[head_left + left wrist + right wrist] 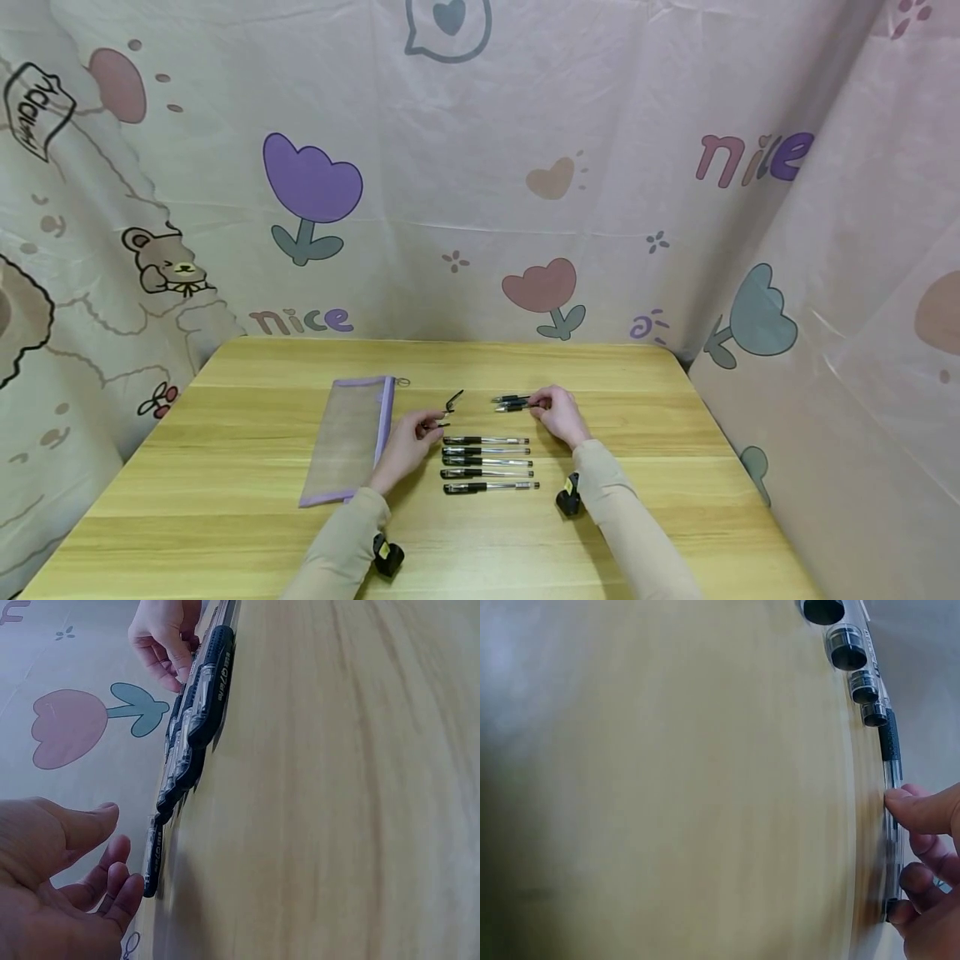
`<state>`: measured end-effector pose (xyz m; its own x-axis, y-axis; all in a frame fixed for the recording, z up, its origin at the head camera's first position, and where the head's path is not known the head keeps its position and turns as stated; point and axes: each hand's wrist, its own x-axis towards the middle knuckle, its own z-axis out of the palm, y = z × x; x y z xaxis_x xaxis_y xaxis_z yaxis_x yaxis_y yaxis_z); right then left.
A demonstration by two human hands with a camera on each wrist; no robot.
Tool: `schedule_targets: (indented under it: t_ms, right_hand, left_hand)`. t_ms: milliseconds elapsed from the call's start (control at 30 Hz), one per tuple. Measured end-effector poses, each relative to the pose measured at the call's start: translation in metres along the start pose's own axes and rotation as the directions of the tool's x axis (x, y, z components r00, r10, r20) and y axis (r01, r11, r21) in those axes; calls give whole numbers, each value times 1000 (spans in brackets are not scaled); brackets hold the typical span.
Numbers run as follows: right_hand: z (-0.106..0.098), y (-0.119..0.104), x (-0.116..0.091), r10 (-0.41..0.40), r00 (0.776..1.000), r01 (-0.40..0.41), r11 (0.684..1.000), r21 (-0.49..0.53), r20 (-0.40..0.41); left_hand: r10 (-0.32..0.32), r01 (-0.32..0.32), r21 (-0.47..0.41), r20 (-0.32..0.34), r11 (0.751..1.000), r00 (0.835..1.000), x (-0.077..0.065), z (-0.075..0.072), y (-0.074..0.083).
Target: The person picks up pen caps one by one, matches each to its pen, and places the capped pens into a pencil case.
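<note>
- A pale wooden worktop (pixel 480 550) stands before a curtain (pixel 465 150) printed with hearts, flowers and the word "nice".
- Near the middle of the worktop lies a row of five pens (pixel 486 462), roughly parallel to its far edge, their black ends toward the left edge.
- Beyond that row, nearer the far edge and slightly right of centre, is a small group of at least two pens (pixel 513 407), tips toward the left edge.
- The right hand (pixel 562 417) pinches this group at its right end; the right wrist view shows thumb and fingers on a clear barrel.
- The left hand (pixel 408 450) is just left of the row's far end, fingers loosely bent, the thumb standing well apart from them.
- Near its fingertips are small dark pieces (pixel 454 401), too small to identify.
- Toward the left edge, a see-through pouch (pixel 348 442) with purple trim lies flat, partly behind the left hand, a ring at its far right corner.
- Both arms wear beige sleeves (pixel 622 508).
</note>
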<state>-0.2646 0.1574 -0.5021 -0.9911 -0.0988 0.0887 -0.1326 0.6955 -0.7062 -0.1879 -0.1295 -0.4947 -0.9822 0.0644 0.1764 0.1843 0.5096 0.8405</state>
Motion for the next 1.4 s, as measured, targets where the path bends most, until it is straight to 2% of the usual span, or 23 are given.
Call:
schedule_targets:
  t_ms: [100, 300, 733, 1033, 1300, 1400]
  right_hand:
    - [0, 0, 1, -1, 1000, 1, 1000, -8, -8]
    - [0, 1, 1, 1, 1000, -1, 1000, -27, -23]
    - [-10, 12, 3, 31, 1000, -31, 999, -12, -1]
    - [-14, 22, 0, -44, 999, 44, 999, -26, 4]
    - [-21, 14, -7, -83, 995, 81, 996, 29, 59]
    - [-24, 10, -10, -100, 991, 95, 994, 53, 90]
  left_hand:
    - [12, -12, -10, -3, 1000, 1000, -1, 0, -1]
    - [-3, 3, -56, 4, 998, 1000, -2, 1, -1]
    - [7, -7, -64, -1, 998, 1000, -1, 1, -4]
    - [-1, 1, -73, 2, 997, 1000, -1, 1, -4]
    - [-5, 4, -50, -20, 999, 1000, 3, -2, -7]
    - [7, -8, -15, -27, 1000, 1000, 6, -3, -9]
